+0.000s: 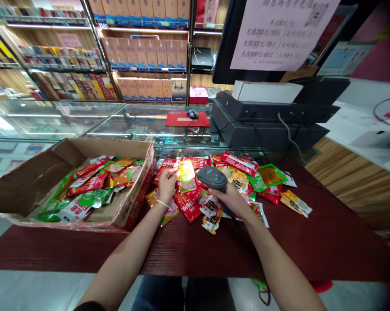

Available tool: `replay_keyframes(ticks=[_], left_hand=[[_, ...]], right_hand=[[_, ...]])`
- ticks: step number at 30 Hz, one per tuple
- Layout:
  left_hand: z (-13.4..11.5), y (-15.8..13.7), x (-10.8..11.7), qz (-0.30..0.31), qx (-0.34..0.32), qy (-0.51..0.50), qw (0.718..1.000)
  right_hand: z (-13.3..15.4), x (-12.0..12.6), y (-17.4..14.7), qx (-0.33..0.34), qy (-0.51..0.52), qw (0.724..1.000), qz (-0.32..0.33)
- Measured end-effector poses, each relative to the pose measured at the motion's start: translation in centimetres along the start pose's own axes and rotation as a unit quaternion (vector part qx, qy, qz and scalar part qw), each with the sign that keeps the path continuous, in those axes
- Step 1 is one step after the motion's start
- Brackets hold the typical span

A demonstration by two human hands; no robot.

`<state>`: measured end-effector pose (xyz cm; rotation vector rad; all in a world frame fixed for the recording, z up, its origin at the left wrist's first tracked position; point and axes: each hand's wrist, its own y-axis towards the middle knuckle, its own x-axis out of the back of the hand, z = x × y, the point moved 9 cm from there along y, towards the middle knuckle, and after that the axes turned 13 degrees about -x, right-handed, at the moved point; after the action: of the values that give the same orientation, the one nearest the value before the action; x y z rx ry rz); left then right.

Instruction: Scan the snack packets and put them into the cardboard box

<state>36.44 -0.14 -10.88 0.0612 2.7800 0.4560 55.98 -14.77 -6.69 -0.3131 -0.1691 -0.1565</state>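
My right hand (231, 199) is wrapped round a dark barcode scanner (211, 177), its head pointing left and away from me. Light falls on a yellow and orange snack packet (186, 175) in front of it. My left hand (167, 185) pinches that packet by its left edge, thumb and fingers closed. Under and around both hands lies a heap of snack packets (190, 208), mostly red, with some green, orange and white ones. To the left, a cardboard box (134, 201) holds several more packets (89, 183).
The dark red table (188, 255) carries the box and the heap. Behind it stands a glass counter (117, 123) with a red mat (182, 119) and a mouse (192, 114). A black cash register machine (272, 134) is at the right back. The scanner's cable hangs over the front edge.
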Motion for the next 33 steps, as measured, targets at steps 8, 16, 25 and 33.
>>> replay_keyframes(ticks=[8, 16, 25, 33], left_hand=[[-0.4, 0.1, 0.0, -0.001, -0.011, 0.01, 1.0], [-10.8, 0.1, -2.7, 0.021, -0.11, 0.052, 0.992], [-26.9, 3.3, 4.7, -0.035, -0.316, 0.195, 0.928], [-24.7, 8.6, 12.5, 0.066, -0.27, 0.503, 0.818]], right_hand=[[0.5, 0.4, -0.1, 0.002, 0.053, 0.999, -0.01], [1.2, 1.3, -0.5, 0.01, 0.135, 0.99, -0.033], [1.2, 0.3, -0.4, 0.013, 0.154, 0.988, -0.008], [1.6, -0.5, -0.6, 0.016, 0.124, 0.992, -0.005]])
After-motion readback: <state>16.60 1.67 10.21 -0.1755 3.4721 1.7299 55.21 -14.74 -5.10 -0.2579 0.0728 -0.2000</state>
